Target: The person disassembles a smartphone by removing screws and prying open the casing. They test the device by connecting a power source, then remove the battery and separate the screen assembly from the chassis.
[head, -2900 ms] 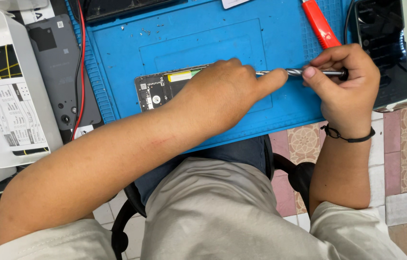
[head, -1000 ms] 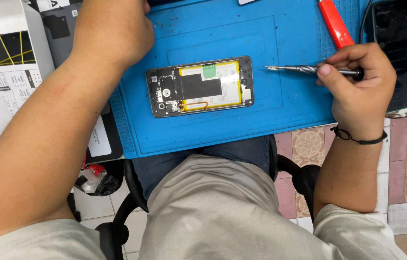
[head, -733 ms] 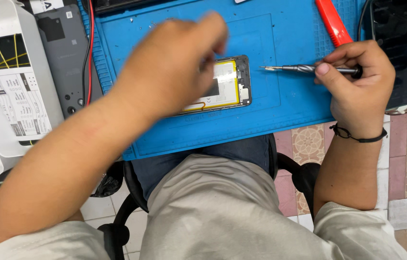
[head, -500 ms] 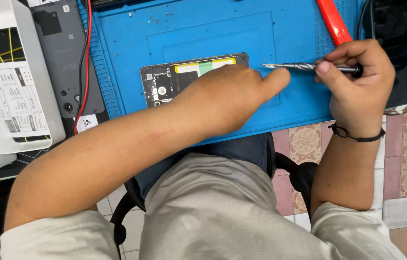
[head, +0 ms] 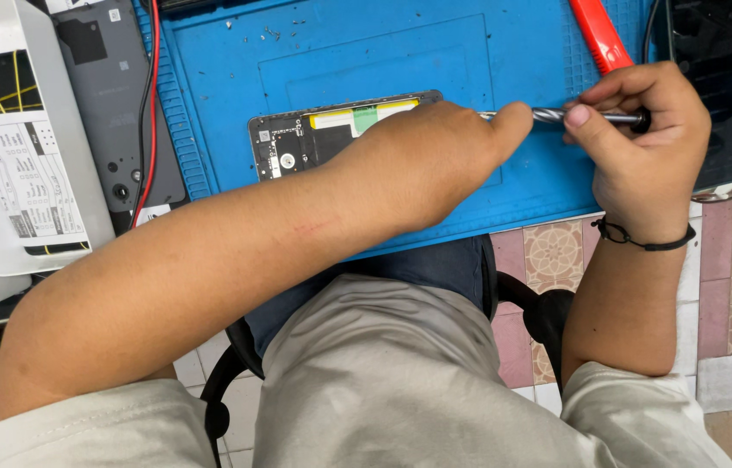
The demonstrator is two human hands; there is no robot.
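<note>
Tiled floor [head: 730, 260] in pink and cream patterns at 4 o'clock, below the worktop's edge. Blue mat [head: 366, 61] spread across the worktop from 11 to 2 o'clock, a few tiny specks near its top edge.

Opened phone [head: 297, 143] lying flat on the mat just above centre, long side running left to right; dark board at its left end, yellow and green strips along the top. Right half hidden under the left hand [head: 427, 165].

Left hand resting palm-down across the phone, forearm stretching in from 8 o'clock, forefinger pointing toward 3 o'clock and touching the metal shaft of the screwdriver [head: 557, 113]. Fingers loosely together, clamped on nothing that shows.

Right hand [head: 643, 147] at 2 o'clock, fingers curled tight round the screwdriver's dark handle end, thumb pressed along the shaft. Tool lying level, tip pointing toward 9 o'clock, met by the left forefinger just right of the phone. Thin black band [head: 643, 243] round the right wrist.

Red tool [head: 598, 35] slanting on the mat at 1 o'clock, just above the right hand. Grey back cover [head: 115, 95] at 10 o'clock beside the mat, red and black wires [head: 154, 95] running down between them. White box [head: 11, 156] with printed label at 9 o'clock. Black device [head: 717, 78] at 2 o'clock, partly behind the right hand.
</note>
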